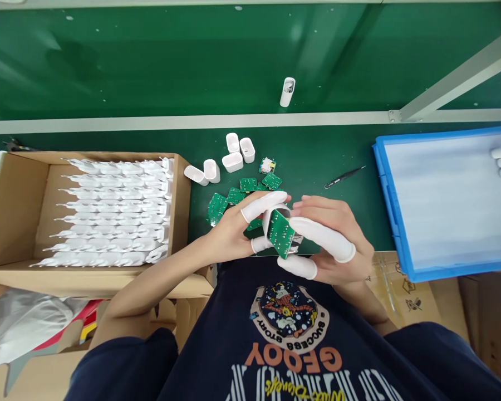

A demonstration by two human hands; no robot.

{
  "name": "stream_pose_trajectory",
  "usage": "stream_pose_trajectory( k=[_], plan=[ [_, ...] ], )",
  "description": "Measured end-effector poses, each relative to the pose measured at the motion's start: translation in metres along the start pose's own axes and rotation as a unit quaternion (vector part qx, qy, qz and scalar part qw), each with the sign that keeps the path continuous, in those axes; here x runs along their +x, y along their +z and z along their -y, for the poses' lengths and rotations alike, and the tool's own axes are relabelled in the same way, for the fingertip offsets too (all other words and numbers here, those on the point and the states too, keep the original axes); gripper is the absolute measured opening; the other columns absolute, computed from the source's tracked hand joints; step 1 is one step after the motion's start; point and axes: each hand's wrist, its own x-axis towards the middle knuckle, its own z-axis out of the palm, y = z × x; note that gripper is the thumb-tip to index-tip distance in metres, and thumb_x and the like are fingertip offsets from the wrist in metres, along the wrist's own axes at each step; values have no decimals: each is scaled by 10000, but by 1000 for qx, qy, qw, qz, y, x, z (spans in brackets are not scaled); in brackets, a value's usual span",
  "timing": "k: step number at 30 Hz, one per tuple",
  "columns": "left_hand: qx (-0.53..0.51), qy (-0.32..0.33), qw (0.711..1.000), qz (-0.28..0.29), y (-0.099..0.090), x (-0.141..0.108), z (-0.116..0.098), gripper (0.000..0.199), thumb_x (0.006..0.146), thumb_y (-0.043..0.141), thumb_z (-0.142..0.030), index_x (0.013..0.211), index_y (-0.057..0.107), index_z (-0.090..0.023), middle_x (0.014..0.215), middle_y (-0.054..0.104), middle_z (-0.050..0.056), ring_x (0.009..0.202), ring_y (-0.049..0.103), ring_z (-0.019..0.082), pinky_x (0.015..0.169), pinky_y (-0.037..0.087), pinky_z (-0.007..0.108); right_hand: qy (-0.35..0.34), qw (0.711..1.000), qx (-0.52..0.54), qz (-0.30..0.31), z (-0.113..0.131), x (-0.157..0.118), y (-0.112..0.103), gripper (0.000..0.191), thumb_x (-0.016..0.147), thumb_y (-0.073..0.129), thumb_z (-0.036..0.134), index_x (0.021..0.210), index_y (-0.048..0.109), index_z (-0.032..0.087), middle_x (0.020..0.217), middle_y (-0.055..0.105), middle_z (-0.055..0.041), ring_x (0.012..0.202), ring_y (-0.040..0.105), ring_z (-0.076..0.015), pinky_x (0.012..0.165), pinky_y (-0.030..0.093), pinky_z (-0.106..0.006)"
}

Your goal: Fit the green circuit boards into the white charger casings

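Fingers of the left hand [232, 229] grip a white case [266, 223], apparently so its mouth faces the circuit board [280, 234] pinched by fingers of the right hand [341, 240].

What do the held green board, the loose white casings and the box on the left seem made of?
Held green board: probably coated fibreglass laminate, flat with pale solder-like dots.
Loose white casings: likely moulded plastic, smooth with rounded edges.
Box: apparently cardboard, matt brown with a folded flap.
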Motion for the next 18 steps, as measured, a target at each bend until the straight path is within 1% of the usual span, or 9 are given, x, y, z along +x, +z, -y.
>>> stream_pose_trajectory(
  k=[4, 6, 10, 14, 18],
  plan=[
    [0, -1, 1000, -1, 0, 0, 1, 654, 837, 652, -300, 1423, 367, -259, 1324, 564, 127, 1203, 567, 254, 982, 513, 398, 30, 999, -3, 19, 3, -1, -1, 424, 854, 644, 323, 1258, 556, 228, 999, 670, -90, 966, 650, -262, 865, 586, -452],
    [-1, -8, 1000, 0, 0, 0, 1, 665, 835, 655, -319, 1428, 358, -272, 1336, 556, 122, 1220, 556, 260, 983, 512, 407, 29, 999, 2, 28, 2, -2, -3, 441, 854, 645, 304, 1274, 547, 210, 1009, 663, -99, 978, 648, -264, 885, 579, -457],
    [4, -3, 1000, -3, 0, -1, 0, 702, 829, 665, -308, 1445, 331, -269, 1345, 543, 128, 1245, 533, 262, 1008, 494, 424, 14, 999, 20, 38, -2, -3, -3, 490, 826, 675, 269, 1278, 549, 130, 1016, 654, -121, 1012, 637, -275, 894, 573, -465],
    [-2, -16, 1000, 8, 1, -1, 0, 696, 822, 671, -276, 1437, 344, -269, 1345, 542, 125, 1246, 531, 261, 1026, 479, 429, -7, 1000, 4, 27, -5, -5, -1, 501, 806, 694, 287, 1262, 565, 126, 1010, 656, -123, 975, 642, -269, 934, 548, -485],
    [-3, -25, 1000, 13, 1, -1, -1, 678, 828, 660, -284, 1432, 354, -257, 1339, 540, 132, 1253, 523, 265, 1030, 473, 430, -7, 1000, -3, 16, -4, -4, 2, 503, 807, 691, 302, 1263, 559, 136, 997, 657, -117, 959, 643, -265, 916, 553, -466]
  ],
)
